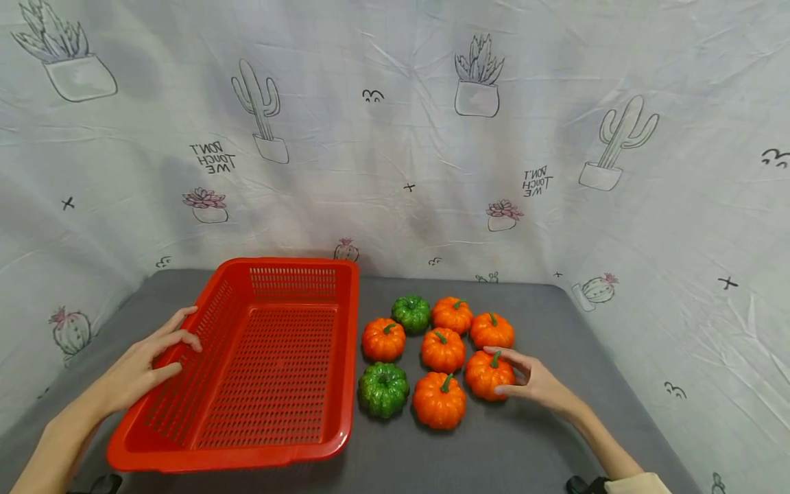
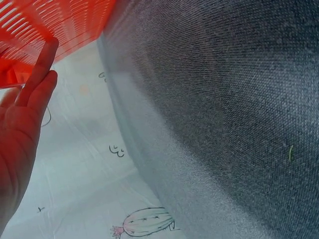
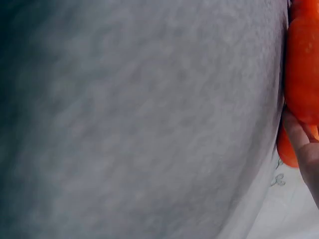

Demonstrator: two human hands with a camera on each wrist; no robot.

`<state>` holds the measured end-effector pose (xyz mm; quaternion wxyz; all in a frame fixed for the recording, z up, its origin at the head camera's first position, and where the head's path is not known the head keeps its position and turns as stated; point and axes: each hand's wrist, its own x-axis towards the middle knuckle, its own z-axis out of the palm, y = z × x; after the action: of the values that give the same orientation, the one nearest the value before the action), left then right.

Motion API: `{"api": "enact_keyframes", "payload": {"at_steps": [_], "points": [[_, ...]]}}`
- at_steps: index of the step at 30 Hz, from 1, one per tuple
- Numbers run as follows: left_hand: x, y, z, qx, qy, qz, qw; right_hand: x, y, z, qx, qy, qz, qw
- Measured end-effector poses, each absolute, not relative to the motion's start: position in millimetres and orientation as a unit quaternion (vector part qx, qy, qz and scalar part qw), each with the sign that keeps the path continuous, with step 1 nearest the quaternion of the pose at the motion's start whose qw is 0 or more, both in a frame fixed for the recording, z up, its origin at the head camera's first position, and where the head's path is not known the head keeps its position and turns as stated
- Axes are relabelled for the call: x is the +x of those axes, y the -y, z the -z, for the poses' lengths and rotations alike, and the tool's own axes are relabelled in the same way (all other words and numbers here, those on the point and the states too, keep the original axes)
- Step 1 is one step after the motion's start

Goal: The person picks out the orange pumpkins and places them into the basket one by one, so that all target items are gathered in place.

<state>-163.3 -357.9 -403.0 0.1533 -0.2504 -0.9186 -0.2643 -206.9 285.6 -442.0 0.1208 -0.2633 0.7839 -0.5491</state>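
Grasping now, the right hand [image 1: 535,381], half-curled, holds an orange pumpkin [image 1: 483,377] at three o'clock from the red basket [image 1: 271,374], left hand [image 1: 138,367] gripping its nine-o'clock rim; lifting likely needs a snug pinch.

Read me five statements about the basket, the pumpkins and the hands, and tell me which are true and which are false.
1. The pumpkins lie inside the red basket. False: they lie on the gray table, right of it in the head view.
2. There are exactly two green pumpkins. True.
3. The right hand grips a green pumpkin. False: it grips an orange pumpkin.
4. The left hand is at the basket's rim. True.
5. Orange pumpkins outnumber green ones. True.
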Motion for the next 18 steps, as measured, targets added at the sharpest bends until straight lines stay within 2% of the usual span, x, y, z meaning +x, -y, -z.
{"api": "enact_keyframes", "payload": {"at_steps": [10,18], "points": [[-164.5,356.4,400.8,-0.256,0.919,0.245,0.176,-208.8,-273.1,443.6,-0.267,-0.829,0.486,0.076],[-163.7,356.1,400.5,-0.261,0.917,0.247,0.174,-203.3,-277.9,444.5,-0.267,-0.837,0.471,0.074]]}}
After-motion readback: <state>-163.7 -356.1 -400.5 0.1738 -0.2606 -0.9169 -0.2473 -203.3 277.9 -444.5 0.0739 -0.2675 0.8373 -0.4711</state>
